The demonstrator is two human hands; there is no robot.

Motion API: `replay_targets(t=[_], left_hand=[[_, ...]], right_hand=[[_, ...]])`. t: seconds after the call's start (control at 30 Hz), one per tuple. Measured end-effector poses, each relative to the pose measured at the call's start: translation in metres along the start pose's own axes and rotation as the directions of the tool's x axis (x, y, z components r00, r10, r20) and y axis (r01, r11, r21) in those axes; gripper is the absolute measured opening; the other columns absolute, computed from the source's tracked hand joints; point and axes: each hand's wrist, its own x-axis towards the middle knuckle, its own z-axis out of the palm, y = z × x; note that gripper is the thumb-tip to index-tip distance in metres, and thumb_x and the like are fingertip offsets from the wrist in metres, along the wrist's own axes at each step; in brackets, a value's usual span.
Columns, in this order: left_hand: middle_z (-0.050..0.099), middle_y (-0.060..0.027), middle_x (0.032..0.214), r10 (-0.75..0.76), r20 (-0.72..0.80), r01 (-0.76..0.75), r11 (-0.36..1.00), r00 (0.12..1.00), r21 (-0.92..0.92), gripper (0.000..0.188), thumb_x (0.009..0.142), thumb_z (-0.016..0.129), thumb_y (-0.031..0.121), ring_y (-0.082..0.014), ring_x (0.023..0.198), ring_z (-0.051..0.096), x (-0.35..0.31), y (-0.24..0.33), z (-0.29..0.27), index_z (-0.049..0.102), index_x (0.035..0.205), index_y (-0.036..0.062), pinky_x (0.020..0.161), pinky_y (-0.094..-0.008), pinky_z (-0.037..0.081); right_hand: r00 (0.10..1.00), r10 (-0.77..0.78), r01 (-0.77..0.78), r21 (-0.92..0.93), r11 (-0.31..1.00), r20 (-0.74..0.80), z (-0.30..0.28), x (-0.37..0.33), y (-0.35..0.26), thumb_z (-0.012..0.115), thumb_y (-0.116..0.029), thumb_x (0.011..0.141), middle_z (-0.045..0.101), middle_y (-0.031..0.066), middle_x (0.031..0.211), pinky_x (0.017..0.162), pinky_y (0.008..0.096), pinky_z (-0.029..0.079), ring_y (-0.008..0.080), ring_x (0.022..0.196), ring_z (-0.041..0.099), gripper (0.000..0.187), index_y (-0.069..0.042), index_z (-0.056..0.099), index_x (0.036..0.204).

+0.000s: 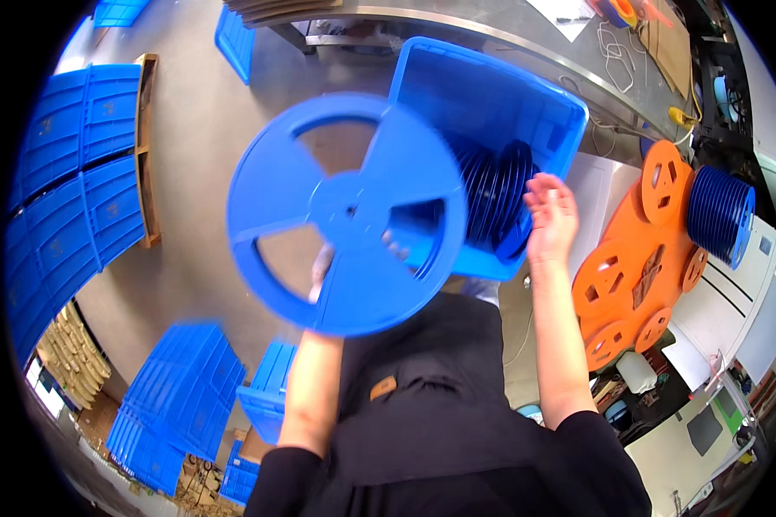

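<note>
A large blue plastic reel (379, 289) with three wide cutouts and a small centre hole faces up in front of me. My left hand (322, 267) grips it from below, with parts of the fingers showing through the cutouts. The reel overlaps the near left part of a blue plastic bin (491, 69). In that bin a row of blue reels (496, 189) stands on edge. My right hand (552, 215) is raised by the bin's right side, fingers apart and nothing in it. The reel hides most of my left hand.
An orange rack with round discs (629, 267) stands at the right, with a stack of blue reels (720, 215) beside it. Stacked blue bins (82, 164) line the left, more (177, 388) sit lower left. A metal workbench (491, 21) runs behind.
</note>
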Motion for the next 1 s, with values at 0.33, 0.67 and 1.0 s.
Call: replay_targets(t=[0.33, 0.67, 1.0], left_hand=[[0.049, -0.0179, 0.135, 0.201, -0.715, -0.153, 0.979, 0.669, 0.132, 0.069, 0.085, 0.058, 0.038, -0.0344, 0.124, 0.047, -0.063, -0.024, -0.206, 0.037, 0.139, 0.0012, 0.111, -0.0447, 0.031], [0.048, -0.0180, 0.136, 0.146, -0.849, 0.017, 0.984, 0.508, 0.179, 0.071, 0.084, 0.060, 0.031, -0.0320, 0.124, 0.047, -0.038, -0.034, -0.266, 0.032, 0.143, 0.0035, 0.109, -0.0416, 0.033], [0.047, -0.0180, 0.137, 0.204, -0.822, 0.078, 0.954, 0.532, 0.288, 0.075, 0.082, 0.061, 0.024, -0.0296, 0.123, 0.048, -0.041, -0.060, -0.243, 0.027, 0.146, 0.0057, 0.107, -0.0384, 0.035]], right_hand=[[0.861, 0.162, 0.374, -0.816, 0.440, 0.482, 0.079, 0.154, 0.338, 0.065, -0.022, 0.083, 0.059, 0.0165, 0.125, 0.103, 0.0387, 0.041, 0.0327, 0.121, 0.052, 0.042, -0.005, 0.059, 0.122], [0.590, 0.604, 0.804, -0.460, -0.377, 0.536, 0.152, 0.267, 0.530, 0.044, -0.036, 0.092, 0.052, 0.0117, 0.135, 0.105, 0.0525, 0.032, 0.0293, 0.129, 0.044, 0.046, -0.010, 0.056, 0.128], [0.504, 0.692, 0.853, -0.425, -0.303, 0.517, 0.138, 0.209, 0.437, 0.041, -0.042, 0.094, 0.057, 0.0103, 0.129, 0.103, 0.0614, 0.026, 0.0258, 0.126, 0.045, 0.047, -0.010, 0.064, 0.120]])
